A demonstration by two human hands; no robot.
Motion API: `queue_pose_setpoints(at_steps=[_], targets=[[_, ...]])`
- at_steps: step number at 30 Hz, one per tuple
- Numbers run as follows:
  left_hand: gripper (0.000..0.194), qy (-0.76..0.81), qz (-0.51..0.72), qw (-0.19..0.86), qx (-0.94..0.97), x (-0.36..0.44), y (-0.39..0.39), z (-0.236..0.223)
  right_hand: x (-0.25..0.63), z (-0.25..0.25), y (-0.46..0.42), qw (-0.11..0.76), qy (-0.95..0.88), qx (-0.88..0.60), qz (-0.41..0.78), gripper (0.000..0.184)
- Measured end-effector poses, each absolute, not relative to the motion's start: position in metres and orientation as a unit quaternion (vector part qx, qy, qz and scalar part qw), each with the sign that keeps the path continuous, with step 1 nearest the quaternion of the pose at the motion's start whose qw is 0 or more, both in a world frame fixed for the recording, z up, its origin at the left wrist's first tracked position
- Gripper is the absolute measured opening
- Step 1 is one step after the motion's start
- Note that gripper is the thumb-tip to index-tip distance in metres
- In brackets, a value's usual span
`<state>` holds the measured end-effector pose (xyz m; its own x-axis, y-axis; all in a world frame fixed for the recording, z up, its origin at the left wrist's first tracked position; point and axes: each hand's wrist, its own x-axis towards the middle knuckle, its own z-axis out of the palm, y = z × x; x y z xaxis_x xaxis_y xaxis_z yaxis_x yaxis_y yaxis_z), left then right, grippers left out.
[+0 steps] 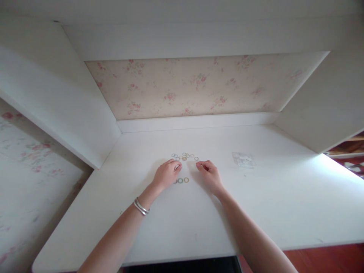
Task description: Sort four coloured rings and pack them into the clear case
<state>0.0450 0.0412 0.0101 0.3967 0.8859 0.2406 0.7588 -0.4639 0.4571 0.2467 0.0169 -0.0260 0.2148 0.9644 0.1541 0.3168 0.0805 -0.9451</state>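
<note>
Thin rings (184, 159) lie on the white tabletop (182, 227) in two sets, a loose far cluster and a short near row. The far cluster sits just beyond and between the two hands; several of its rings overlap, and the rightmost lies just beyond the fingertips of the right grip (211, 175). The left grip (167, 173) reaches close to the cluster's near left side.

The near row holds three rings side by side — a green ring (180, 183) in the middle, a golden ring (188, 180) on the right, and one on the left partly covered by the left hand. This row is nearer than the fingertips of both grips, closer to the left one and well apart from the right one.

Both grips are curled inward, thumb towards forefinger; whether the tips meet, or pinch a ring, is too small to make out on either hand.

A silver bracelet (141, 207) circles the left wrist. To the right of the right grip, slightly farther off, lies a clear packet (243, 160). Floral wallpaper (170, 89) shows behind the tabletop's far edge.
</note>
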Motion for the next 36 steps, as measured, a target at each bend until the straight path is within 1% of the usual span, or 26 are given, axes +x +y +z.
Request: queue_pose_setpoints(at_steps=[7,14,19,29,36], targets=[[0.03,0.528,0.138,0.054,0.836,0.076,0.07,0.01,0.249,-0.024,0.018,0.506,-0.53,-0.59,0.339,0.025],[0.033,0.52,0.086,0.041,0.849,0.081,0.083,0.001,0.251,-0.023,0.02,0.504,-0.525,-0.586,0.356,0.024],[0.032,0.522,0.074,0.039,0.849,0.084,0.088,-0.001,0.252,-0.027,0.021,0.505,-0.533,-0.579,0.355,0.024],[0.028,0.526,0.093,0.062,0.843,0.08,0.089,-0.005,0.253,-0.027,0.022,0.502,-0.545,-0.578,0.341,0.024],[0.023,0.516,0.085,0.062,0.85,0.075,0.089,-0.006,0.253,-0.027,0.021,0.502,-0.54,-0.58,0.347,0.024]])
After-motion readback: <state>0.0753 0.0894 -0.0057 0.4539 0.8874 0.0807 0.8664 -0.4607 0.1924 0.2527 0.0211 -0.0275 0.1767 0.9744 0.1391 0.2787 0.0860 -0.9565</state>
